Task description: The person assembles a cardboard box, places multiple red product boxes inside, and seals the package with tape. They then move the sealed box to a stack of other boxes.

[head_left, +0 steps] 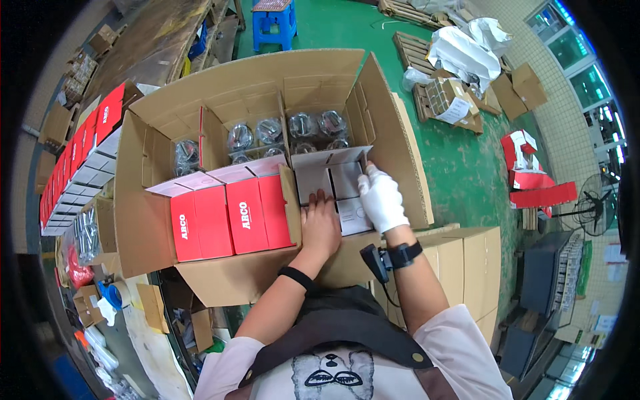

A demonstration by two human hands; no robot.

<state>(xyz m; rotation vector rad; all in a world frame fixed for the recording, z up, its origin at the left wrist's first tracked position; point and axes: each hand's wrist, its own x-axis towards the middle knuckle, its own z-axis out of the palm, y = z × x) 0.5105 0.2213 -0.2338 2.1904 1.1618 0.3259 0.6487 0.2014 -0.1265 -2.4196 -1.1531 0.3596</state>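
A large open cardboard carton (407,160) stands in front of me, split by cardboard dividers. In its near right section sits a group of white-grey boxes (347,179). My bare left hand (321,227) lies on the near left of these boxes, fingers stretched over their tops. My right hand (382,201), in a white glove, rests at their right side by the carton wall; its fingers are extended, partly hidden. Red boxes (261,215) fill the near left section. Behind them, clear-wrapped round metallic parts (240,137) stand in the far sections.
A row of red and white boxes (83,143) stands at the left. Closed cartons (467,267) are stacked at my right. Farther off are a blue stool (273,25), a wooden pallet (410,50) with white wrapping, and a black fan (593,203).
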